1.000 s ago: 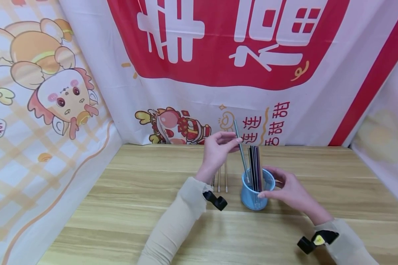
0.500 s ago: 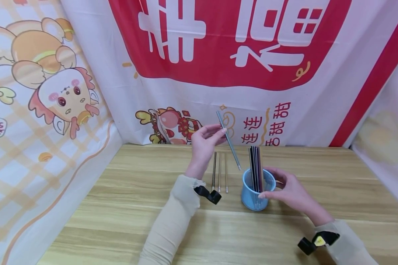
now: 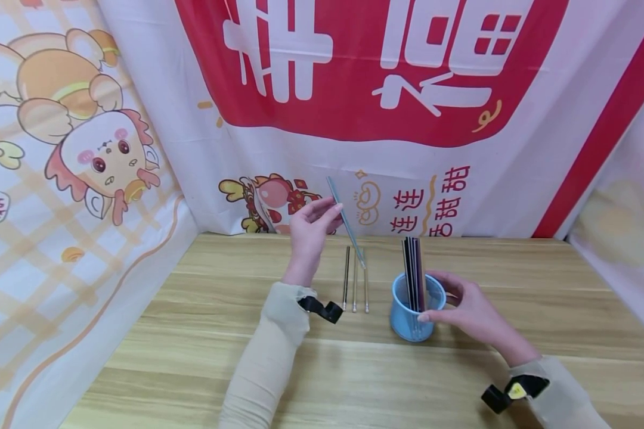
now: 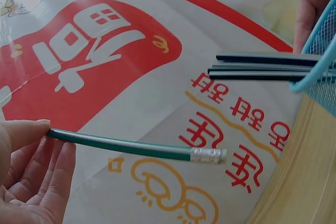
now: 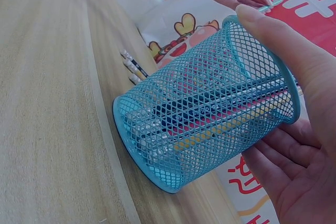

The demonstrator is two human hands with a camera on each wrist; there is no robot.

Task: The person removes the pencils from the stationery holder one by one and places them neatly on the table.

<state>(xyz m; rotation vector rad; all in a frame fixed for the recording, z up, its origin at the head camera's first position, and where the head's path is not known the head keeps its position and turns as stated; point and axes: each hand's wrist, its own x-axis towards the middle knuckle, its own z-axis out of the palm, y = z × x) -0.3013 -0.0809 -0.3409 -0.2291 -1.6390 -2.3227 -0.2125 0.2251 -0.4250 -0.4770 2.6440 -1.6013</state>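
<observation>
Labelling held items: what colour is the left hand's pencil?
The pencil is green, best seen in the left wrist view.

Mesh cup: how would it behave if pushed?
Probably light for its size: the mesh cup is open wirework. Pencils stick out above, so a high push might tip it. The right hand gripping it would likely steady it.

Bright, even light, faint shadows on the tabletop [image 3: 193, 363]

Long beige sleeves [image 3: 260, 363] bear black wrist cameras [image 3: 322, 308], the right one showing a yellow patch [image 3: 517, 391].
</observation>
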